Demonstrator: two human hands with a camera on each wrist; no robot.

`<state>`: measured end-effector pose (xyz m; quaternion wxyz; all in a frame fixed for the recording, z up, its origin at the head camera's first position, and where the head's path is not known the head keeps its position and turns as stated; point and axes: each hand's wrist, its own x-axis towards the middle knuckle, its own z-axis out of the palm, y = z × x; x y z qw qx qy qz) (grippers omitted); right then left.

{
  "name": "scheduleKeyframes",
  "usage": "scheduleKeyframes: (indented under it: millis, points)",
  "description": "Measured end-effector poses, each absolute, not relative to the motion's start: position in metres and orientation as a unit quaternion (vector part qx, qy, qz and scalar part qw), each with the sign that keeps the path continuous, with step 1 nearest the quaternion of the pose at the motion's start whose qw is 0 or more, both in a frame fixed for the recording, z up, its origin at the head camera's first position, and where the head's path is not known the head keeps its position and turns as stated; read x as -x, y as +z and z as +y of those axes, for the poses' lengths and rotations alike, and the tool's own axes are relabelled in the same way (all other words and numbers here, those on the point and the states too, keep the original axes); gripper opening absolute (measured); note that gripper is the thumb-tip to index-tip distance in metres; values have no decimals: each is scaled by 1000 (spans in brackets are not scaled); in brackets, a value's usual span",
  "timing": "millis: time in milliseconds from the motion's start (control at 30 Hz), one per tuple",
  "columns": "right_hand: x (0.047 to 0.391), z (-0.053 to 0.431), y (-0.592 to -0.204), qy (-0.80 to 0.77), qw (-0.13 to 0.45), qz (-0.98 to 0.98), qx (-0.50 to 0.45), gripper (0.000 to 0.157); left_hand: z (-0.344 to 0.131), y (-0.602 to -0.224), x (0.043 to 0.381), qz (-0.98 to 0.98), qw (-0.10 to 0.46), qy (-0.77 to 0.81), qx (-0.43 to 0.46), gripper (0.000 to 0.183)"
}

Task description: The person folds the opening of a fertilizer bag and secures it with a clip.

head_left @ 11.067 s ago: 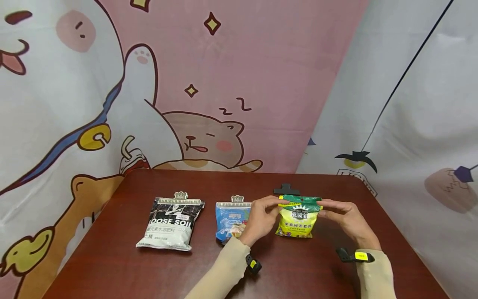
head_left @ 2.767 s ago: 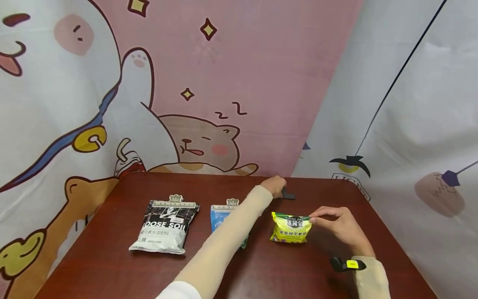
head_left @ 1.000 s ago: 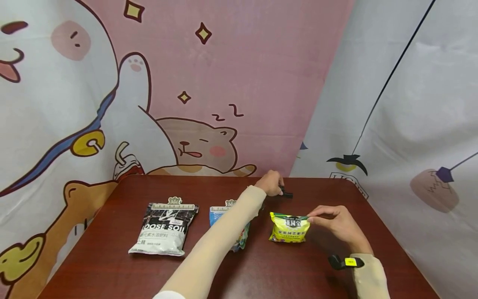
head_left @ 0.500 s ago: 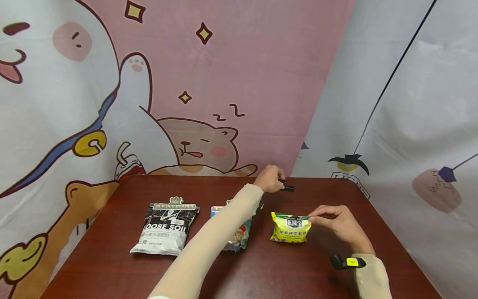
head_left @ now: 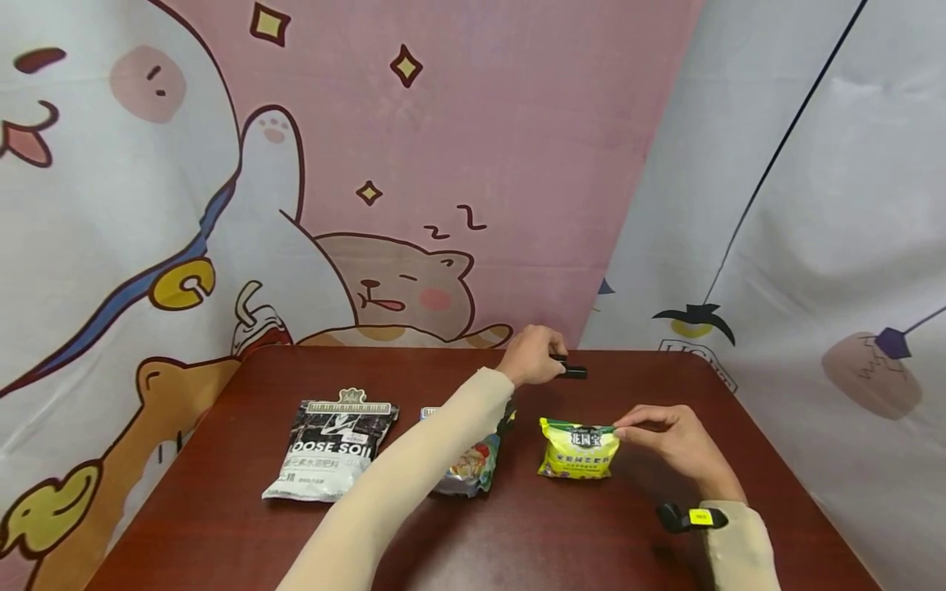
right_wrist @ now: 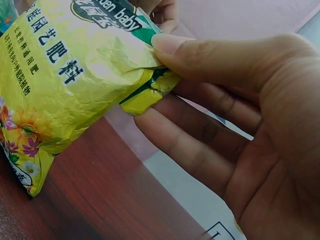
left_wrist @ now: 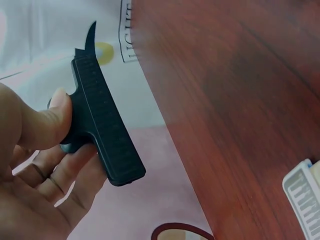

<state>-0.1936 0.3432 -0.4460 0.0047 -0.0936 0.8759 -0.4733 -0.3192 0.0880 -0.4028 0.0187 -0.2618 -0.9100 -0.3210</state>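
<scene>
At the back of the table my left hand [head_left: 532,356] pinches a black bag clip [head_left: 574,372] between thumb and fingers. In the left wrist view the clip [left_wrist: 107,120] is held by its handle tabs, its long straight bar toward the camera. My right hand [head_left: 680,445] pinches the right end of the folded top of a yellow and green fertilizer bag [head_left: 579,460], which stands on the table. Close up in the right wrist view, the thumb lies over the fold of the bag [right_wrist: 65,90] and the fingers are behind it.
On the left lies a black and white "LOOSE SOIL" bag [head_left: 318,468] with a clip [head_left: 353,404] along its top. Between the bags, a colourful blue and green bag [head_left: 473,469] is partly hidden by my left forearm. Cartoon cloth hangs behind the dark red table [head_left: 532,542].
Earlier both hands held the bag with its top upright; the top is now folded down. The left hand reached back, took hold of the clip and raised it slightly. The right hand stays put.
</scene>
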Motion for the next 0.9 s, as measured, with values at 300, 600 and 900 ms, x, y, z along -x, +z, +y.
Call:
scheduleKeyframes:
  millis: [300, 600, 900]
  points:
    - [195, 341, -446, -478, 5, 872, 103, 18, 81, -396, 302, -900, 26, -341, 270, 11]
    - [196, 342, -449, -461, -3, 881, 104, 21, 79, -382, 274, -901, 39, -330, 279, 15]
    - [196, 345, -449, -471, -5, 876, 104, 17, 79, -373, 247, -904, 44, -326, 274, 20]
